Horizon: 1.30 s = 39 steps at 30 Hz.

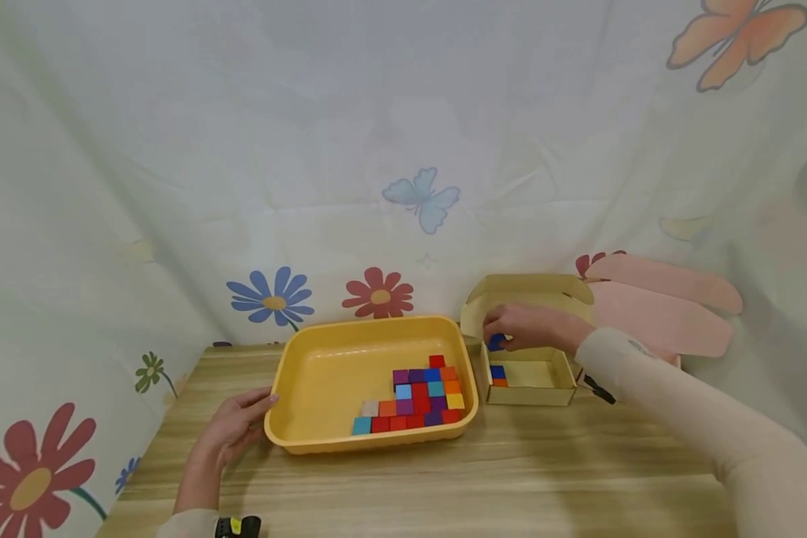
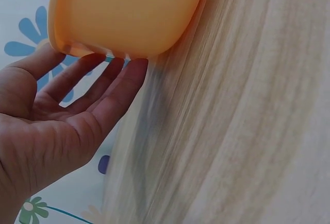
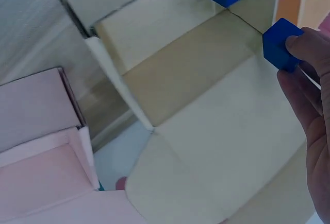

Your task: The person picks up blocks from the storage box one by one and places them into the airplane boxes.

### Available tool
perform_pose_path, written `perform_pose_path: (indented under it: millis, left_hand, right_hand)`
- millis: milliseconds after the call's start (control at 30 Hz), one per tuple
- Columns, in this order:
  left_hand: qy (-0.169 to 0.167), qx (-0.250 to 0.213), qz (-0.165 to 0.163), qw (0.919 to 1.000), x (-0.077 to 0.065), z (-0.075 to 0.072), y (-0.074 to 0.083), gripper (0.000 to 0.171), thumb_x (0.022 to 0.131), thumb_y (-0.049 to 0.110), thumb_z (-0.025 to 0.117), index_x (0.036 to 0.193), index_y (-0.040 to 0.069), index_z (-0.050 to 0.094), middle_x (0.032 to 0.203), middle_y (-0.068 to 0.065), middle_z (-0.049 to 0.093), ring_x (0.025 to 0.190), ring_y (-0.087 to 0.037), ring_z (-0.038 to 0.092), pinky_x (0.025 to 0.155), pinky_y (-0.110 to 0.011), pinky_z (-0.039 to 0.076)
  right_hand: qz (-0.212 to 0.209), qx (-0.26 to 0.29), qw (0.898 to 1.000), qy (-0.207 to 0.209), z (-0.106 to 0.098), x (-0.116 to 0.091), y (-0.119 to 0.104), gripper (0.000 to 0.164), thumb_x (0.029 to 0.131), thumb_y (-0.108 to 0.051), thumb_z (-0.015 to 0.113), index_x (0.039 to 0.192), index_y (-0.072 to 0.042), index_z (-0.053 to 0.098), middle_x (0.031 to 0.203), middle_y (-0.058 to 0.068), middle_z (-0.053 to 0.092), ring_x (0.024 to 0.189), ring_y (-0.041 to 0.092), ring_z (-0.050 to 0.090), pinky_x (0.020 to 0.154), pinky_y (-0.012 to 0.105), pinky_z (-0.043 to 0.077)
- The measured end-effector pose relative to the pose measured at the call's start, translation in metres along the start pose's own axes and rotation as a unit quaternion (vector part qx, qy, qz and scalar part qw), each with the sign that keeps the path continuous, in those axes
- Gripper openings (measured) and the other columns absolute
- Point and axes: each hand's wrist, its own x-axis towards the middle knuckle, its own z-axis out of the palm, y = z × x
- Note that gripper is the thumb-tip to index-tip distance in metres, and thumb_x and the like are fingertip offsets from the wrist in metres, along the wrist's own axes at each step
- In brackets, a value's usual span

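My right hand (image 1: 521, 326) pinches a blue cube (image 3: 281, 45) between thumb and fingers, above the back left of an open yellow cardboard box (image 1: 531, 396). Inside that box, at its left side, lie a blue block (image 1: 497, 370) and an orange block (image 1: 500, 382). My left hand (image 1: 238, 424) holds the left edge of a yellow plastic tray (image 1: 323, 446), with the thumb at the rim and fingertips against the outer side in the left wrist view. Many coloured cubes (image 1: 420, 396) lie in the tray's right half, mostly side by side in rows.
Behind and right of the yellow box stands an open pink box (image 1: 666, 317), partly hidden by my right arm. All of this rests on a wood-grain table (image 1: 376, 493). A white curtain (image 1: 309, 149) printed with flowers and butterflies hangs behind.
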Motion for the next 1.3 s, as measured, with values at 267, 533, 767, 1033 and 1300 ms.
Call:
perform_pose_path:
  millis: [267, 533, 767, 1033, 1300]
  left_hand:
    - [-0.004, -0.004, 0.001, 1.0000, 0.000, -0.001, 0.001, 0.068, 0.101, 0.033, 0.067, 0.152, -0.003, 0.041, 0.151, -0.024, 0.046, 0.114, -0.019, 0.065, 0.091, -0.037, 0.058]
    - [-0.001, -0.002, -0.001, 1.0000, 0.002, -0.001, 0.001, 0.067, 0.101, 0.033, 0.066, 0.153, -0.002, 0.041, 0.152, -0.024, 0.045, 0.119, -0.023, 0.063, 0.091, -0.036, 0.058]
    - [0.001, -0.008, -0.008, 0.9999, 0.003, -0.002, 0.002, 0.067, 0.101, 0.032, 0.066, 0.153, -0.002, 0.040, 0.152, -0.024, 0.045, 0.119, -0.024, 0.063, 0.091, -0.035, 0.058]
    - [0.001, -0.014, 0.000, 0.9999, 0.003, -0.001, 0.000, 0.069, 0.101, 0.033, 0.066, 0.154, -0.002, 0.039, 0.150, -0.024, 0.047, 0.117, -0.023, 0.065, 0.089, -0.034, 0.058]
    - [0.000, -0.020, 0.004, 0.9998, 0.003, -0.002, -0.001, 0.069, 0.101, 0.033, 0.066, 0.153, -0.003, 0.040, 0.148, -0.023, 0.051, 0.114, -0.021, 0.066, 0.088, -0.034, 0.058]
  right_hand:
    - [0.033, -0.013, 0.999, -0.014, 0.025, -0.005, -0.006, 0.022, 0.081, -0.005, 0.086, 0.100, -0.010, 0.075, 0.101, 0.008, 0.069, 0.089, 0.023, 0.065, 0.081, 0.036, 0.059]
    - [0.090, -0.023, 0.996, 0.000, 0.047, -0.006, -0.014, 0.026, 0.081, -0.007, 0.087, 0.099, -0.006, 0.068, 0.087, 0.006, 0.063, 0.077, 0.020, 0.061, 0.074, 0.033, 0.058]
    - [0.089, -0.017, 0.994, 0.060, 0.063, -0.007, -0.013, 0.028, 0.079, 0.000, 0.086, 0.097, -0.004, 0.065, 0.091, 0.009, 0.062, 0.081, 0.023, 0.061, 0.074, 0.036, 0.057]
    - [0.107, 0.040, 0.990, 0.086, 0.073, -0.009, -0.020, 0.021, 0.083, 0.009, 0.077, 0.099, 0.000, 0.065, 0.094, 0.012, 0.063, 0.080, 0.023, 0.060, 0.071, 0.037, 0.057]
    - [0.074, 0.065, 0.991, 0.093, 0.073, -0.015, -0.026, 0.025, 0.080, 0.013, 0.076, 0.104, 0.005, 0.072, 0.118, 0.024, 0.066, 0.100, 0.035, 0.068, 0.083, 0.042, 0.060]
